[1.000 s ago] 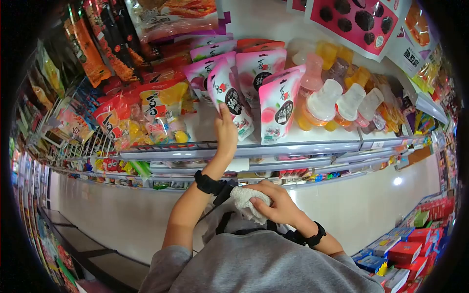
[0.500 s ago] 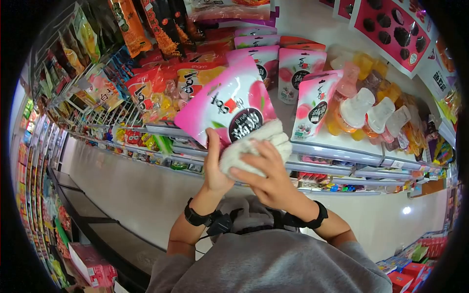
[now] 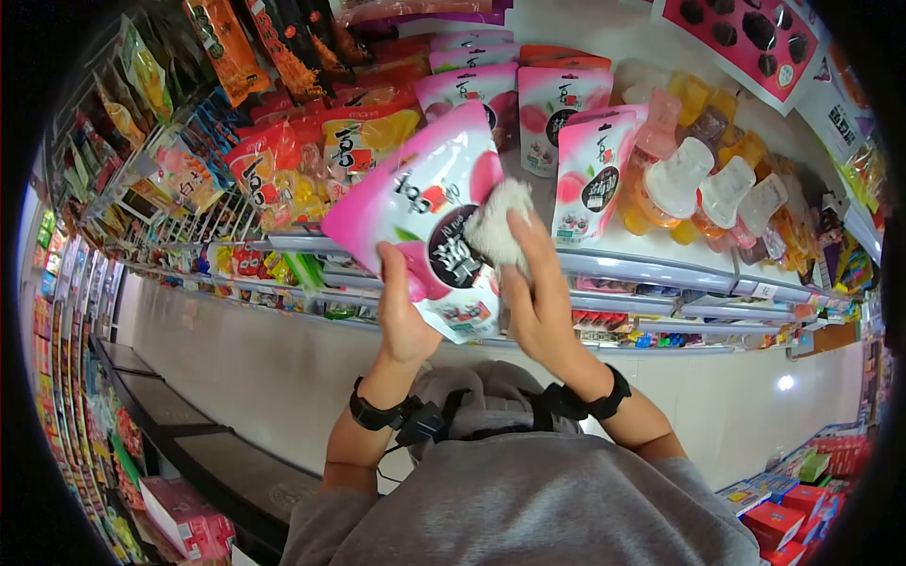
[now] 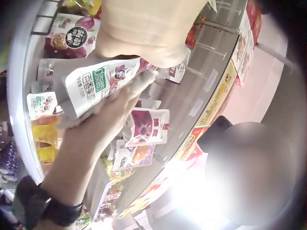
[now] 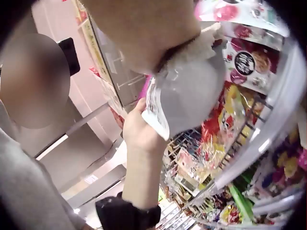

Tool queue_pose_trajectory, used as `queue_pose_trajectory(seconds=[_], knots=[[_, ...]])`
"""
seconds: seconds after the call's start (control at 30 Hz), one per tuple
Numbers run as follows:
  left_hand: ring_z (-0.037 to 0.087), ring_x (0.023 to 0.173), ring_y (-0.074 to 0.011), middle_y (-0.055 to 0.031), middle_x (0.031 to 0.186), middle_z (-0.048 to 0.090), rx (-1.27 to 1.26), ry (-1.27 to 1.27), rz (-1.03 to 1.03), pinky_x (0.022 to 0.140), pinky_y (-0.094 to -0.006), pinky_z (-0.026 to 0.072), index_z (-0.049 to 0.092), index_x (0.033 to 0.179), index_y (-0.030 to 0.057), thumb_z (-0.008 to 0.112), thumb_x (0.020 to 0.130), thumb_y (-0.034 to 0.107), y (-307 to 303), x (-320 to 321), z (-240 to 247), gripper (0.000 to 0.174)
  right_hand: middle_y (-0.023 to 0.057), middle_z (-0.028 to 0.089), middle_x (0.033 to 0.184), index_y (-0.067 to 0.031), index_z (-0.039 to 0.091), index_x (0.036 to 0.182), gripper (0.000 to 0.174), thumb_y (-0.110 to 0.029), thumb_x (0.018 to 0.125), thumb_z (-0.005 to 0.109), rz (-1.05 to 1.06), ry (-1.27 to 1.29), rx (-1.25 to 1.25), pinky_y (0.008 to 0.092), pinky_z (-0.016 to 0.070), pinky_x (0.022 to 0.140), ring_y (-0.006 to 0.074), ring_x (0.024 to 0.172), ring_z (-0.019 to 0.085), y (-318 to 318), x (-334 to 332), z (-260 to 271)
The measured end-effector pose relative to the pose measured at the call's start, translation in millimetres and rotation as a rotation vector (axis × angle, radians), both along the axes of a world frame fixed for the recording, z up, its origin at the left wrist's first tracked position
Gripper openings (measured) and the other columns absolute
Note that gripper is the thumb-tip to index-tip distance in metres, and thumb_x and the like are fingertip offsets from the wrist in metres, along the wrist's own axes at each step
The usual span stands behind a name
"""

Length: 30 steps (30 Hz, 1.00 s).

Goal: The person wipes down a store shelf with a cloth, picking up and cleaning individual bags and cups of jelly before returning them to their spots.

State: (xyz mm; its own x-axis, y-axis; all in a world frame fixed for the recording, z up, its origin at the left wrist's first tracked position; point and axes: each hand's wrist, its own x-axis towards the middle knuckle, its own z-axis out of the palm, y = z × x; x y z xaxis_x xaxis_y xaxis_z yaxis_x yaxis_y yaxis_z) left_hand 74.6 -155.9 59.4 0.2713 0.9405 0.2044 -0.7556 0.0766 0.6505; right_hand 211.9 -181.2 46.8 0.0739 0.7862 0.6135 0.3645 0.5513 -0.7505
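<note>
Far left on the rack, candy bags, soft and crinkled.

Next, the left hand. From my remote feed I see it closed partway, thumb lying on the front of a pouch near its lower left edge. The other fingers are behind the film; I read it as a pinch, thumb against fingers, but can't tell how firm.

The pouch is held up off the shelf, before its front lip, tilted with its top toward upper left. I judge it light to middling, the film supple and glossy, so apt to slip and crease. The contents probably shift and sag into the base. Not fragile, though hard squeezing mid-panel would buckle it. Best hold, to my mind: low on the side edge, thumb in front, fingers spread behind, base supported.

On the pouch's right side, a cloth, bunched, soft, likely grippier than bare skin on that film. The right hand has it, fingers bent over it and pressing it to the pouch; the far fingertips are hidden.

Further right, another pouch stands upright, near the jelly cups.
</note>
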Motion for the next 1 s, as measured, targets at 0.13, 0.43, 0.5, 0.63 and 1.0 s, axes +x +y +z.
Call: queue_pose_trajectory(seconds=[0.13,0.43,0.5,0.63,1.0], knots=[[0.050,0.106,-0.0256,-0.0121,0.118,0.049,-0.124,-0.048,0.078,0.090,-0.0393,0.0403,0.037,0.124,0.0035,0.030,0.089,0.049,5,0,1,0.058,0.0168,0.037,0.131,-0.0112,0.046,0.122,0.057,0.003,0.067,0.049,-0.050,-0.167,0.108,0.0474,0.0177,0.103,0.0362,0.123,0.030,-26,-13,-25],[0.055,0.099,-0.0260,-0.0118,0.110,0.054,-0.277,-0.159,0.152,0.085,-0.0428,0.0446,0.045,0.116,0.0047,0.040,0.088,0.042,8,-10,6,0.047,0.0134,0.047,0.119,-0.0127,0.050,0.116,0.052,0.002,0.066,0.053,0.007,-0.369,0.319,0.0409,0.0315,0.094,0.0325,0.110,0.042,-22,2,-23],[0.050,0.105,-0.0249,-0.0077,0.113,0.053,-0.304,-0.216,0.166,0.090,-0.0436,0.0399,0.047,0.116,0.0093,0.038,0.088,0.045,13,-23,10,0.046,0.0144,0.046,0.116,-0.0093,0.048,0.115,0.046,0.002,0.071,0.053,-0.069,-0.011,0.167,0.0380,0.0326,0.092,0.0300,0.106,0.044,-26,3,-28],[0.049,0.106,-0.0245,-0.0075,0.114,0.052,-0.245,-0.083,0.385,0.093,-0.0458,0.0374,0.047,0.114,0.0097,0.036,0.089,0.043,14,-30,22,0.043,0.0156,0.043,0.110,-0.0014,0.041,0.114,0.034,-0.001,0.081,0.049,-0.109,0.493,-0.045,0.0323,0.0335,0.089,0.0235,0.101,0.044,-30,-3,-26],[0.053,0.099,-0.0220,-0.0091,0.105,0.056,-0.314,0.031,0.209,0.086,-0.0388,0.0423,0.048,0.110,0.0015,0.050,0.085,0.019,-2,-9,1,0.030,0.0174,0.041,0.119,0.0021,0.032,0.128,0.051,-0.007,0.082,0.052,-0.001,0.354,-0.114,0.0318,0.0316,0.092,0.0233,0.110,0.041,-27,-31,-27]])
